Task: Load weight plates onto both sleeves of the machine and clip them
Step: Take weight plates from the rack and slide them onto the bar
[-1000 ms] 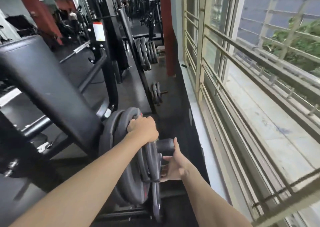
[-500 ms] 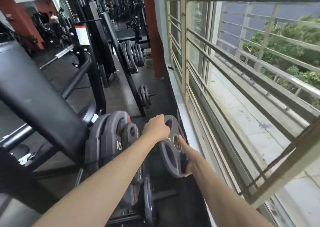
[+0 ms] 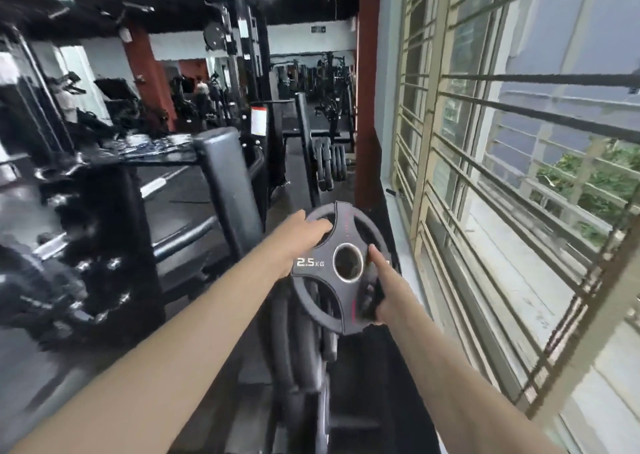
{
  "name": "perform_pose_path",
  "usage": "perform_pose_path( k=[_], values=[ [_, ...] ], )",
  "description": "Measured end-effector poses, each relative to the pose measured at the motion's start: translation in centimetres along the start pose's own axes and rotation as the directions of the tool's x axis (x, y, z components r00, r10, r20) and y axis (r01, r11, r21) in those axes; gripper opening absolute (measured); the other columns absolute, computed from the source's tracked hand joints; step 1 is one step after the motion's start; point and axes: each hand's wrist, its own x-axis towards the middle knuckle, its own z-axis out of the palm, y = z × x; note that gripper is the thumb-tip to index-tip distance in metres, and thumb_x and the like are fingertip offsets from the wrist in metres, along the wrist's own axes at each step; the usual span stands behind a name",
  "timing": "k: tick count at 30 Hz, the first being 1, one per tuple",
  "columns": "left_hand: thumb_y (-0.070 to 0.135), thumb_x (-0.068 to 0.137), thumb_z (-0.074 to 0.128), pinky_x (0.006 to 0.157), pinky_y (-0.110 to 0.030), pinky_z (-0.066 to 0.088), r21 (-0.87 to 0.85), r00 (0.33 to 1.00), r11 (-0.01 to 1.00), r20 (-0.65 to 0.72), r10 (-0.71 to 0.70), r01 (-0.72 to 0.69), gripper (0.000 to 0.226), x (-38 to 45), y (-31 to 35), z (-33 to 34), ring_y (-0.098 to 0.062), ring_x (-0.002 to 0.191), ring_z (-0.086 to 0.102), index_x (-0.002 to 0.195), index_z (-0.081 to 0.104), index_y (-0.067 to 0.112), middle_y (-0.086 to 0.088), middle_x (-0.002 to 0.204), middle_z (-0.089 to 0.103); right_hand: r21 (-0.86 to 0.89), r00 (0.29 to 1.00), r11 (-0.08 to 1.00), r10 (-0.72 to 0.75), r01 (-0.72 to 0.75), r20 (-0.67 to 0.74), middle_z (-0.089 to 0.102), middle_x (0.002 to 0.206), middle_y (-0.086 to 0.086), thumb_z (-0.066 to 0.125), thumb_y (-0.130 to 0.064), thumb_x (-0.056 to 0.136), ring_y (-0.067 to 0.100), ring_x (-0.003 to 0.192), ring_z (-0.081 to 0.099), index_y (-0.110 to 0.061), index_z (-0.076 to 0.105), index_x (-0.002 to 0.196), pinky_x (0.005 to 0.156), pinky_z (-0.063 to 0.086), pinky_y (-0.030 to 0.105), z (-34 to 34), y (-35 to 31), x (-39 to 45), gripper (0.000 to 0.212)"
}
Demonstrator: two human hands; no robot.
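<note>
A small black weight plate marked 2.5 KG (image 3: pixel 322 282) is held up in front of me, its face toward the camera. My left hand (image 3: pixel 304 230) grips its upper left rim, fingers through a cutout. My right hand (image 3: pixel 379 280) grips the right side, thumb lying beside the centre hole and fingers hidden behind the plate. Below the plate stand larger black plates (image 3: pixel 294 342) on the storage pegs. The machine's black padded backrest (image 3: pixel 227 183) rises to the left.
A barred window (image 3: pixel 502 183) runs close along the right. A red pillar (image 3: pixel 369 107) and a rack of stored plates (image 3: pixel 329 166) stand ahead. Black machine frames (image 3: pixel 104 228) crowd the left. A person (image 3: pixel 201 89) is far back in the gym.
Both hands pulled the small plate off the storage peg and raised it toward chest height. My view has lifted from the plate stack to the room ahead.
</note>
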Motion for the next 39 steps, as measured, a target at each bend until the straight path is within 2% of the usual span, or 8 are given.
perform_pose_path(
  k=[3,6,13,16,23,28,32,39],
  values=[
    [0.038,0.088,0.065,0.059,-0.032,0.057,-0.166,0.996,0.984,-0.037,-0.079,0.072,0.066,-4.7,-1.6,-6.5,-0.023,0.072,0.067,0.145,0.044,0.012,-0.014,0.13,0.064,-0.038,0.997,0.997,-0.072,0.073,0.035,0.05,0.061,0.001,0.087,-0.055,0.069,0.017,0.053,0.045,-0.012,0.059,0.082,0.059,0.037,0.025,5.1,0.9,-5.2,0.053],
    [0.047,0.087,0.066,0.058,-0.033,0.055,-0.222,0.989,0.972,-0.108,-0.096,0.07,0.052,-10.8,-4.9,-13.0,-0.023,0.062,0.065,0.124,0.058,0.011,-0.01,0.092,0.07,-0.057,0.982,0.988,-0.134,0.143,0.136,0.062,0.073,0.005,0.088,-0.045,0.073,0.022,0.066,0.058,-0.007,0.067,0.098,0.07,0.048,0.03,10.1,4.1,-11.3,0.05],
    [0.092,0.023,0.074,0.083,-0.053,0.059,-0.42,0.908,0.903,-0.338,-0.246,0.089,0.133,-22.9,-18.8,-27.9,-0.033,0.104,0.07,0.14,0.05,0.034,-0.004,0.133,0.063,-0.121,0.929,0.967,-0.174,0.223,0.326,0.071,0.083,0.013,0.086,-0.037,0.078,0.027,0.074,0.07,-0.003,0.066,0.098,0.07,0.058,0.034,21.0,15.3,-26.0,0.044],
    [0.095,0.031,0.068,0.088,-0.045,0.058,-0.459,0.835,0.887,-0.47,-0.287,0.046,0.127,-26.6,-24.9,-34.8,-0.036,0.102,0.071,0.132,0.053,0.02,-0.005,0.121,0.069,-0.129,0.895,0.96,-0.176,0.249,0.411,0.073,0.096,0.016,0.087,-0.039,0.071,0.028,0.084,0.07,0.001,0.069,0.099,0.082,0.057,0.039,26.1,20.1,-31.6,0.053],
    [0.088,0.053,0.069,0.068,-0.05,0.062,-0.663,0.716,0.748,-0.532,-0.452,-0.021,0.104,-39.9,-25.8,-41.5,-0.033,0.097,0.069,0.134,0.048,0.026,-0.007,0.131,0.058,-0.182,0.838,0.929,-0.19,0.322,0.512,0.056,0.085,0.007,0.086,-0.044,0.07,0.016,0.066,0.05,-0.013,0.054,0.098,0.047,0.043,0.021,34.5,27.7,-40.4,0.053],
    [0.079,0.076,0.061,0.066,-0.039,0.054,-0.713,0.721,0.701,-0.496,-0.485,-0.02,0.094,-43.6,-28.4,-43.2,-0.032,0.101,0.069,0.149,0.042,0.022,-0.007,0.127,0.06,-0.276,0.854,0.913,-0.128,0.3,0.505,0.062,0.091,0.002,0.086,-0.051,0.067,0.021,0.086,0.058,-0.014,0.055,0.103,0.087,0.052,0.041,37.1,31.6,-44.0,0.06],
    [0.081,0.078,0.056,0.073,-0.041,0.049,-0.702,0.675,0.71,-0.497,-0.545,0.056,0.089,-43.8,-30.4,-45.0,-0.035,0.108,0.061,0.143,0.049,0.021,-0.01,0.138,0.055,-0.323,0.874,0.886,-0.16,0.332,0.458,0.066,0.097,0.005,0.084,-0.051,0.072,0.024,0.09,0.059,-0.022,0.053,0.098,0.087,0.051,0.045,37.8,34.2,-45.2,0.05],
    [0.1,0.038,0.061,0.084,-0.054,0.055,-0.709,0.702,0.699,-0.45,-0.553,0.096,0.132,-39.5,-34.6,-48.2,-0.041,0.111,0.063,0.146,0.046,0.025,-0.008,0.14,0.055,-0.349,0.898,0.86,-0.24,0.373,0.369,0.065,0.1,-0.003,0.077,-0.063,0.066,0.029,0.112,0.06,-0.029,0.054,0.103,0.099,0.047,0.056,38.4,36.0,-45.9,0.055]
  ],
)
